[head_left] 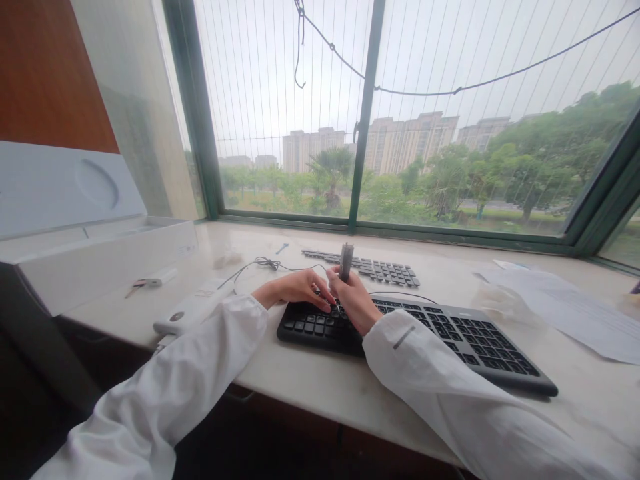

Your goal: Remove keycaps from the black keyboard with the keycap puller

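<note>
On the white desk (pixel 305 373), a black keyboard (pixel 467 345) is placed below both hands. Behind it, loose keys (pixel 387 272) are set in rows. By the right hand's (pixel 355 297) closed fingers, a grey tool (pixel 346 259) is clamped upright. The left hand's (pixel 300 288) fingers are bent over the keyboard; whether anything is pinched cannot be told. Its keys (pixel 309 327) seem to be worked on; steady fingers may be needed next. No writing can be read

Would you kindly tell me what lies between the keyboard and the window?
Keycaps and some cable lie between the keyboard and the window, in the head view.
</note>
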The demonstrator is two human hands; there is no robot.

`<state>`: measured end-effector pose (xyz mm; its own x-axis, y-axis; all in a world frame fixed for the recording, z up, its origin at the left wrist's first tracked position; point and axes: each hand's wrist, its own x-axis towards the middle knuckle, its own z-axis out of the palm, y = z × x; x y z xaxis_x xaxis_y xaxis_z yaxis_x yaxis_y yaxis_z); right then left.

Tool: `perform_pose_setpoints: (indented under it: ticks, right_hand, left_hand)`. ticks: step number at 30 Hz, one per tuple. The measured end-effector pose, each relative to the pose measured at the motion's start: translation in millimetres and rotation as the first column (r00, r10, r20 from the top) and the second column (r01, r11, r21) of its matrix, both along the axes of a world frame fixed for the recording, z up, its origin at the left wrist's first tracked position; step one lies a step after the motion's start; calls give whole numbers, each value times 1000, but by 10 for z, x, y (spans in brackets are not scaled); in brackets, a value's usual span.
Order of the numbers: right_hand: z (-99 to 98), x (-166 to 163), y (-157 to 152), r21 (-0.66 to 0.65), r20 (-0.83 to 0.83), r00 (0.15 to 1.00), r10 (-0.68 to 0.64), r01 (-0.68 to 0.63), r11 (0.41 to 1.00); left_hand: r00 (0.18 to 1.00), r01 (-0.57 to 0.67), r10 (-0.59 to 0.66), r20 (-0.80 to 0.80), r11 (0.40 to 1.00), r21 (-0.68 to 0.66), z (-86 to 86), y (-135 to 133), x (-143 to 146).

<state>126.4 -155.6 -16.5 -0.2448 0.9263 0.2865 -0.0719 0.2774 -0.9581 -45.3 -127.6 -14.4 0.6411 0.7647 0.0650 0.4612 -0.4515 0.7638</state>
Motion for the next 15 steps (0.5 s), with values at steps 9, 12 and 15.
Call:
perform_pose_setpoints:
  ticks: [9,12,15]
  right_hand:
    - [-20,-56,89,-152,-204,979,18,-50,987]
    - [-38,-77,128,-159,-231,973,26,-64,985]
    - [-61,-111,169,-144,-230,973,-3,-31,989]
  left_hand:
    - [1000,-17,17,-19,1000,26,-29,22,-13]
    - [1000,-25,25,-15,999,22,-33,24,-14]
    - [1000,-24,24,-1,1000,10,-30,21,-10]
